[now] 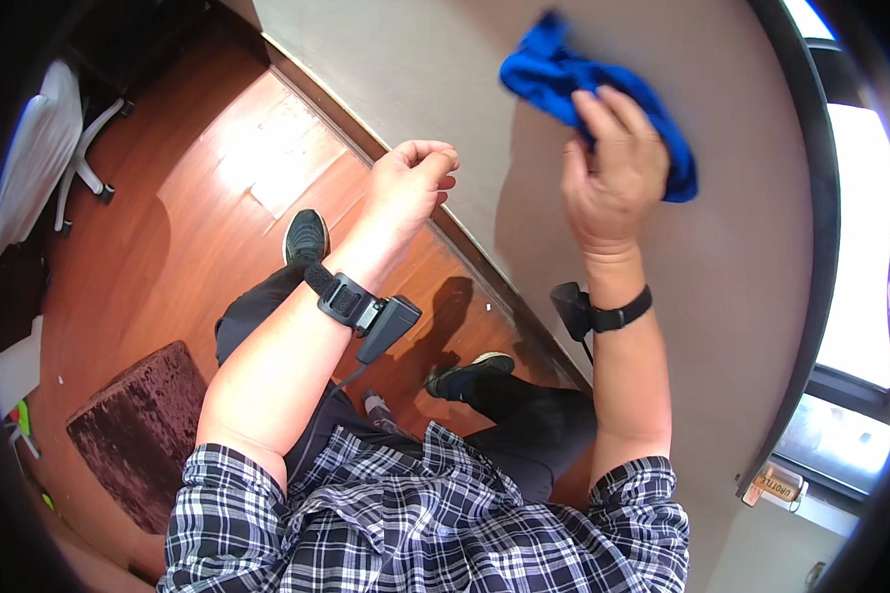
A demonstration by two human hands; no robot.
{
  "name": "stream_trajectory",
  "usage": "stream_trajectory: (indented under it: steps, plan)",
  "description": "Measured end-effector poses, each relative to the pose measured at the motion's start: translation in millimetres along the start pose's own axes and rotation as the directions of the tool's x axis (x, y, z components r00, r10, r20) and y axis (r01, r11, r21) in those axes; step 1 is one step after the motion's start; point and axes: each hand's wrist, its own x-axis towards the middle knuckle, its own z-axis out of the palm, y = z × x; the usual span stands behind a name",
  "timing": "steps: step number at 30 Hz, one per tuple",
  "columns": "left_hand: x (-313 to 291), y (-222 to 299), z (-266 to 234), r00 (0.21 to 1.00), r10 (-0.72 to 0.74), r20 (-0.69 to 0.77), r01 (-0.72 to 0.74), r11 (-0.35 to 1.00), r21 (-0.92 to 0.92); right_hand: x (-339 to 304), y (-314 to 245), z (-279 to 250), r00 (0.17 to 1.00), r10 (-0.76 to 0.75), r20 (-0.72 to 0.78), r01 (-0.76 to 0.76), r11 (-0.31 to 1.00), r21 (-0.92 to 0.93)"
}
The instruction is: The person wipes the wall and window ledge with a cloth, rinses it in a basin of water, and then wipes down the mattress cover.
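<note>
A crumpled blue cloth (549, 81) lies against the pale grey wall (732, 287), slightly blurred at its upper end. On top of it is my right hand (618, 178), its fingers bent over the cloth and pressing it to the surface. The cloth hangs out on both sides of the hand. My left hand (410, 183) is held in the air in front of the wall's lower edge, fingers curled in and thumb against the index finger. Nothing shows in it. Each wrist wears a black strap with a small device.
A dark-framed window (865, 237) borders the wall on the right, with a small brown tag-like object (779, 486) below. Dark skirting (485, 262) runs along the wooden floor (129, 287). To the left are a brown plush stool (133, 435) and a white wheeled chair (44, 158).
</note>
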Motion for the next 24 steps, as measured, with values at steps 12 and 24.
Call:
stream_trajectory:
  steps: [12, 24]
  plan:
    - [-11, 5, -5, 0.986, 0.036, -0.163, -0.066, 0.981, -0.183, -137, -33, 111, 0.887, -0.001, 0.461, -0.019, 0.999, 0.039]
    - [-17, 3, -1, 0.986, -0.004, -0.164, -0.03, 0.978, -0.209, -189, -42, 132, 0.707, 0.013, 0.707, -0.148, 0.98, 0.13]
